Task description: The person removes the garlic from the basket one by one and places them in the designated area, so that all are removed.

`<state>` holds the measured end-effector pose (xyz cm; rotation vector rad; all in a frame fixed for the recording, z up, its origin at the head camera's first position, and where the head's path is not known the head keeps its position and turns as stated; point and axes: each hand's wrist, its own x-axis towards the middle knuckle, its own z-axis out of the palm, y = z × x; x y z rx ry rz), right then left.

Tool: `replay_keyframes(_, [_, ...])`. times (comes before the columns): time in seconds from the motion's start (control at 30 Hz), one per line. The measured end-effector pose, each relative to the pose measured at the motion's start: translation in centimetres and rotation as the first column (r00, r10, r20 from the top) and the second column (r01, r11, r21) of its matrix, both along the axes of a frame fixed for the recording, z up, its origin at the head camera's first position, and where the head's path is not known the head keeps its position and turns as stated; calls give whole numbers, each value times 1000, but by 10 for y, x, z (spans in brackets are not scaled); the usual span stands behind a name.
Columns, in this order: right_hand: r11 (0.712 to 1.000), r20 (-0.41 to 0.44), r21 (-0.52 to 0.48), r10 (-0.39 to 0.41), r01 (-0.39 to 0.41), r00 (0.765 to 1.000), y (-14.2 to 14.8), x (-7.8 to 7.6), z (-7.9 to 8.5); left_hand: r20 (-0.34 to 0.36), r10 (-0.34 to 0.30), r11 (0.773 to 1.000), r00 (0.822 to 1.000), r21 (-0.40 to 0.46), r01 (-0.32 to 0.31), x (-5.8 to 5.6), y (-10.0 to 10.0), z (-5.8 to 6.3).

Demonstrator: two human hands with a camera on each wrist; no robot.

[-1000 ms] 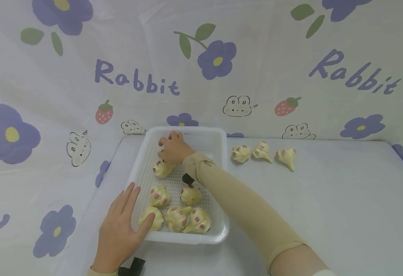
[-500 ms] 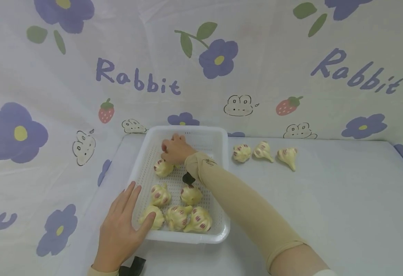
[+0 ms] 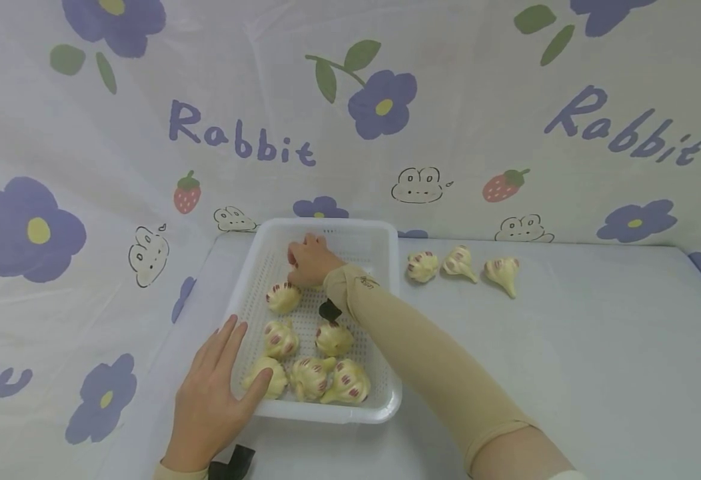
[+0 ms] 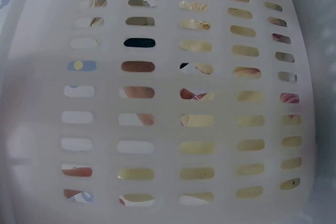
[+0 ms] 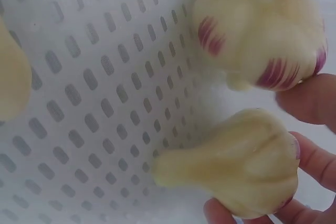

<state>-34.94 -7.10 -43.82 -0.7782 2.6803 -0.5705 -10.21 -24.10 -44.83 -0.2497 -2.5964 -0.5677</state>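
Note:
A white perforated plastic basket [image 3: 394, 333] holds several garlic bulbs [image 3: 348, 383], cream with purple streaks. My left hand [image 3: 211, 393] rests at its left near side, fingers straight along the outside and thumb reaching over the rim. Inside the far left part is my right hand [image 3: 314, 261]. In the right wrist view, its fingers curl round a garlic bulb [image 5: 241, 166] whose stem points left. The thumb touches a second bulb [image 5: 262, 30] beside it. The left wrist view shows the basket's slotted wall [image 4: 163, 132], with bulbs partly visible through the slots.
Three more garlic bulbs, among them the rightmost bulb [image 3: 502, 273], lie on the white table [image 3: 566, 360] right of the basket. Behind the table hangs a white cloth [image 3: 476, 127] printed with flowers and rabbits.
My right hand has shifted slightly to the right inside the basket, and the bulb beside it shows more of its purple streaks. The left hand has stayed at the basket's side.

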Motion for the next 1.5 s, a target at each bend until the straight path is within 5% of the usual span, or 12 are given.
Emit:
replay_keyframes(0.53, [1000,-2,-7,-12,12,1000,5,5,5,29,13,1000,999,-13,-13,-1,0,3])
replay_keyframes(1.2, [1000,-222,-21,0,-5,975,1,7,13,11,3,1000,1000,-8,-3,0,1,3])
replay_keyframes(1.5, [995,-223,-95,-14,-7,975,4,11,18,3,5,1000,1000,-13,-5,0,1,2])
